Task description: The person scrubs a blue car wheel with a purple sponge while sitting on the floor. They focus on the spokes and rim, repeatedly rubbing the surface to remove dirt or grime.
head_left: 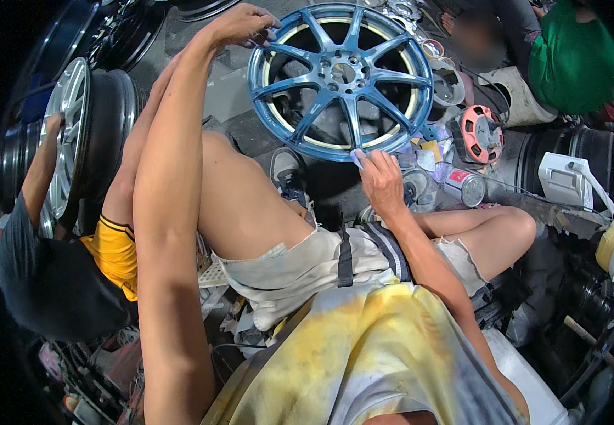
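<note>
A blue alloy wheel rim [350, 106] with several spokes and a pale yellowish inner ring is held in front of me. My left hand [246, 27] reaches out to its upper left edge, with the fingers curled onto the rim there. Down at the rim's near edge, my right hand [383, 183] is closed in a pinch. A small pale purple sheet [357, 159] shows between its fingertips, pressed against the blue lip; its exact material is unclear. My bent legs are on either side below the rim.
Right of the rim lie a red-and-grey round reel [482, 134], a tin can [465, 188] and scraps of sheet. A white plastic container [567, 185] stands farther right by dark rims. At left, a person in a dark and yellow shirt [112, 255] is beside a silver wheel [71, 138]. Someone in green [576, 60] sits far right.
</note>
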Tool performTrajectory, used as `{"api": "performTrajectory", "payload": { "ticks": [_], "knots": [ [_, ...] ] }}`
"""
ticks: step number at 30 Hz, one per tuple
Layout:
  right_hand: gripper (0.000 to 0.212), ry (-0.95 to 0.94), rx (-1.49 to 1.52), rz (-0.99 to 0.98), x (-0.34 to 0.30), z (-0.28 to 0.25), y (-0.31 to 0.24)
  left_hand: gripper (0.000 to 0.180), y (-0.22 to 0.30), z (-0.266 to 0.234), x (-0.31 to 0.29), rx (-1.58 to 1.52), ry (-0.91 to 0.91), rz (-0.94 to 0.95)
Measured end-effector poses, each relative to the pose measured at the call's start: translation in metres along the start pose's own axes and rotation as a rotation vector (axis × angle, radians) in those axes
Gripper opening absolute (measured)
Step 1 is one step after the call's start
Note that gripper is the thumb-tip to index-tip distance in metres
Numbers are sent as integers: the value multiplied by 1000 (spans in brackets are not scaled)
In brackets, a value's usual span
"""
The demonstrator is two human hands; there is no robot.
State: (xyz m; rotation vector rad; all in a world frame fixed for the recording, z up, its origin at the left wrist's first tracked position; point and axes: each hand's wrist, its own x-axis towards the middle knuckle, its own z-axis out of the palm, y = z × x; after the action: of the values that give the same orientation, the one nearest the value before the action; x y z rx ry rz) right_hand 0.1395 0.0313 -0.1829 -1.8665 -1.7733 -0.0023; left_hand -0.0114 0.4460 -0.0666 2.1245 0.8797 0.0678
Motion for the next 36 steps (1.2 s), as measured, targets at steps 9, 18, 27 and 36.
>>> {"api": "performTrajectory", "payload": {
  "ticks": [9, 18, 27, 36],
  "knots": [
    [35, 1, 20, 13, 16, 6, 0, 30, -16, -2, 28, -156, -37, -73],
    [37, 5, 45, 21, 15, 7, 4, 29, -29, -6, 14, -192, -29, -178],
    [30, 65, 54, 161, 11, 8, -7, 32, -33, -2, 21, -232, -65, -155],
    [25, 80, 69, 231, 13, 10, -9, 36, 2, -2, 4, -133, -81, -84]
  ]
}}
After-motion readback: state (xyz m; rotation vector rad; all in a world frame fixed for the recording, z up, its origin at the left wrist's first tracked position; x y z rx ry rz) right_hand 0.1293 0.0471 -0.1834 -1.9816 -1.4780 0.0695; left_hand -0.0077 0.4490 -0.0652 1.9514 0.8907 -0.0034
